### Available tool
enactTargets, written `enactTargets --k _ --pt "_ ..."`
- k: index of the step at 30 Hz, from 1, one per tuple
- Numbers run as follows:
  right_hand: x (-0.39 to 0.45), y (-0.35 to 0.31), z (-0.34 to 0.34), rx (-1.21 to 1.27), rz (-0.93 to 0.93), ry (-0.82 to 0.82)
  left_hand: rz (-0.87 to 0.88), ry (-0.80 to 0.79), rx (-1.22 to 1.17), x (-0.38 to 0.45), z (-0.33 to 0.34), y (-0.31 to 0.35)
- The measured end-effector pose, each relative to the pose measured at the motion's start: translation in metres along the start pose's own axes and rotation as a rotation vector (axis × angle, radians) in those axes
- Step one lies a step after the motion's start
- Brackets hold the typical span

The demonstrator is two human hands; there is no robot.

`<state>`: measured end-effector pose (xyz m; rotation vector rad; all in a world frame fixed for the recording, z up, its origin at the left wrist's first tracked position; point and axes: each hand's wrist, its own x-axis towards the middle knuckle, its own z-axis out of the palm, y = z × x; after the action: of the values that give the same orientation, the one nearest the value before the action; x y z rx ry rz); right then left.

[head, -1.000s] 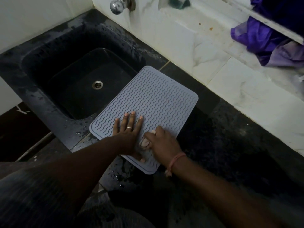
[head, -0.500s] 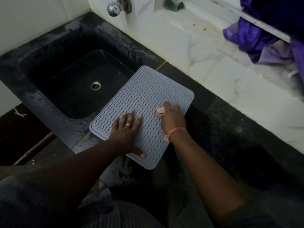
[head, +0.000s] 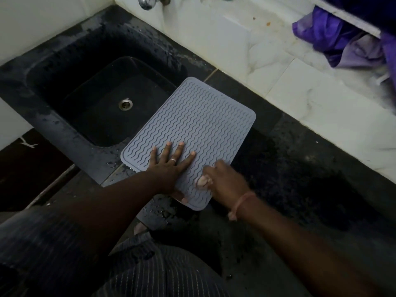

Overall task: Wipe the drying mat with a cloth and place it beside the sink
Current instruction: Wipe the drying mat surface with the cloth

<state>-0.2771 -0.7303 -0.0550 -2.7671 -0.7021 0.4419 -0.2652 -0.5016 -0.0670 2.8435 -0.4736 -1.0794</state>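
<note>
A grey drying mat (head: pixel 199 123) with wavy ridges lies on the dark counter, its far left corner hanging over the black sink (head: pixel 102 99). My left hand (head: pixel 171 166) presses flat on the mat's near part, fingers spread and straight. My right hand (head: pixel 225 181) sits at the mat's near right edge, fingers curled round a small pale cloth (head: pixel 202 181), which touches the mat. Most of the cloth is hidden inside the hand.
A chrome tap (head: pixel 146 2) juts from the white marble wall behind the sink. Purple fabric (head: pixel 334 39) lies bunched on the ledge at the far right. The wet dark counter (head: pixel 300 179) extends to the right of the mat. Water drops lie near the sink rim.
My right hand with the cloth has slid back along the mat from its middle toward the near right edge. My left hand has stayed flat on the mat.
</note>
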Motion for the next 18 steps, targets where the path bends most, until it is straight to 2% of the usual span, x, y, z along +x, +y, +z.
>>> enactTargets --k 6,10,14,18 --pt "0.075 0.085 -0.050 -0.149 0.243 0.085 0.011 -0.001 -0.005 0.003 0.001 -0.002" --pt "0.082 0.078 -0.052 -0.055 0.331 0.083 0.005 0.013 -0.038 0.004 0.002 -0.003" --pt "0.021 0.029 -0.021 0.087 0.195 0.024 -0.026 -0.002 -0.070 0.001 -0.003 0.005" --pt "-0.028 -0.024 0.006 0.062 0.022 -0.047 -0.109 -0.064 -0.082 0.002 -0.006 0.022"
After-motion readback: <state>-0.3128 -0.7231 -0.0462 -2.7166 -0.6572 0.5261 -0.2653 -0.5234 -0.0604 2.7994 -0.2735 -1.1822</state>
